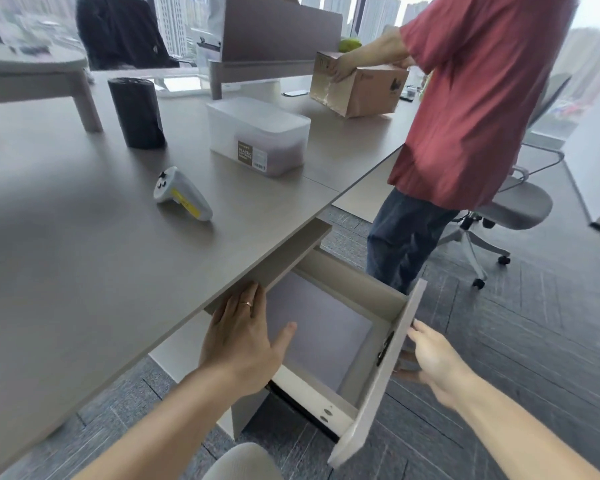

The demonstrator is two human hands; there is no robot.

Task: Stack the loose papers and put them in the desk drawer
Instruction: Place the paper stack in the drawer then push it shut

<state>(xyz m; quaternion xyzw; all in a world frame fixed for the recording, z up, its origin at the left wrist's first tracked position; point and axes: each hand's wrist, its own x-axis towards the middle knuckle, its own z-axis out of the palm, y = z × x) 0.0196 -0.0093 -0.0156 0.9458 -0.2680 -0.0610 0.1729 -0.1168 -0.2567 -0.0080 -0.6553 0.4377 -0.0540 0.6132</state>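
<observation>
The desk drawer [378,386] is pulled far out from under the desk top [84,254]. Its pale front panel faces right. A flat grey-lilac surface [326,334] fills the inside; I cannot tell whether it is paper or the bare bottom. My left hand [243,341] reaches into the drawer palm down with fingers spread, and its fingertips are tucked under the desk edge. It holds nothing. My right hand [433,362] grips the outer side of the drawer front, fingers on the face and thumb below. No loose papers show on the desk top.
On the desk are a grey hand controller [181,195], a clear plastic box [257,133] and a black roll [137,112]. A person in a red shirt [465,116] stands just right of the drawer, holding a cardboard box [361,88]. An office chair [513,202] stands behind them.
</observation>
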